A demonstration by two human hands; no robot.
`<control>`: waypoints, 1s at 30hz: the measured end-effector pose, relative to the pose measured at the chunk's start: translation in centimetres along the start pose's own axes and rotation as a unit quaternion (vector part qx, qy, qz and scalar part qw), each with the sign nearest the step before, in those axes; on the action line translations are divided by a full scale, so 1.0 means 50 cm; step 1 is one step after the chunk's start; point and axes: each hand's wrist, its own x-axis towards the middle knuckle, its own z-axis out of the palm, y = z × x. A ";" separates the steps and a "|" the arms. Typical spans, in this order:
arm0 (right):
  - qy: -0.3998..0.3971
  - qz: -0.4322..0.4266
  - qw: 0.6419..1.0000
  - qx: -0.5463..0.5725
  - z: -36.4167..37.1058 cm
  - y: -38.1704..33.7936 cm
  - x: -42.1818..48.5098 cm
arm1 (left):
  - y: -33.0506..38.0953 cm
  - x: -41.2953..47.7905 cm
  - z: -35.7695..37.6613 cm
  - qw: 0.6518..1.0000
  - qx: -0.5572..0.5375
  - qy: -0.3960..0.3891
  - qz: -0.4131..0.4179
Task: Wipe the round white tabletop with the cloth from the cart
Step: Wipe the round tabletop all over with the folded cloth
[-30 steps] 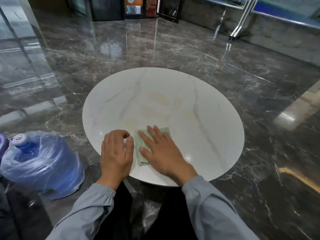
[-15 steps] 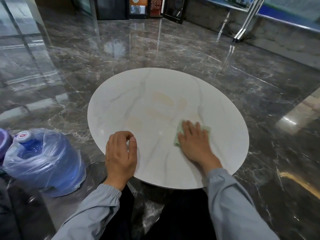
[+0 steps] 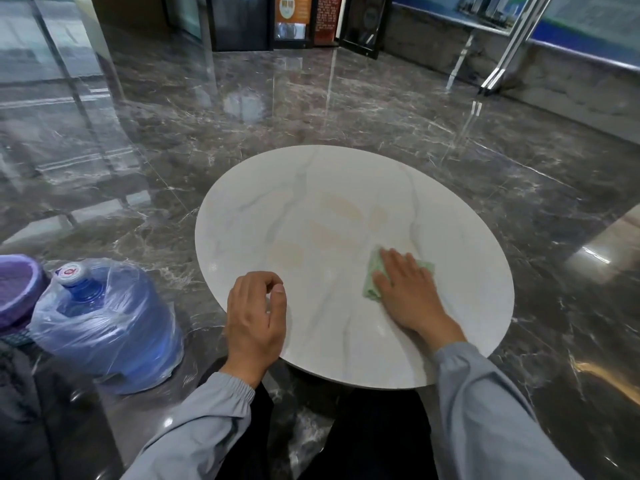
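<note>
My right hand (image 3: 408, 292) lies flat, fingers straight, pressing the green cloth (image 3: 372, 282) onto the round white tabletop (image 3: 311, 216), right of centre toward the near edge. My left hand (image 3: 254, 315) hovers over the near-left rim, fingers loosely curled, holding nothing. A wrapped water jug (image 3: 104, 323) sits on the floor at left.

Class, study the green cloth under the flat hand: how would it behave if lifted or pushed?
Probably floppy: the green cloth lies thin and flat under the right hand, its edge rumpled. Likely light, showing little bulk. It should slide easily on the glossy tabletop, but might bunch if pushed by one edge.
</note>
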 end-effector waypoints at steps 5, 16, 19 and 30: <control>-0.017 0.067 0.998 0.015 -0.003 -0.027 0.014 | 0.004 -0.002 0.009 1.000 0.013 0.003 -0.003; -0.028 -0.177 0.984 0.017 0.041 -0.216 -0.052 | -0.003 0.000 0.001 1.000 -0.012 0.009 -0.003; -0.011 -0.098 0.995 0.008 0.021 -0.119 -0.015 | -0.002 0.000 -0.002 1.000 -0.021 0.011 -0.004; -0.031 -0.117 0.993 0.004 0.034 -0.234 -0.027 | -0.038 0.013 -0.049 0.952 -0.156 0.163 -0.207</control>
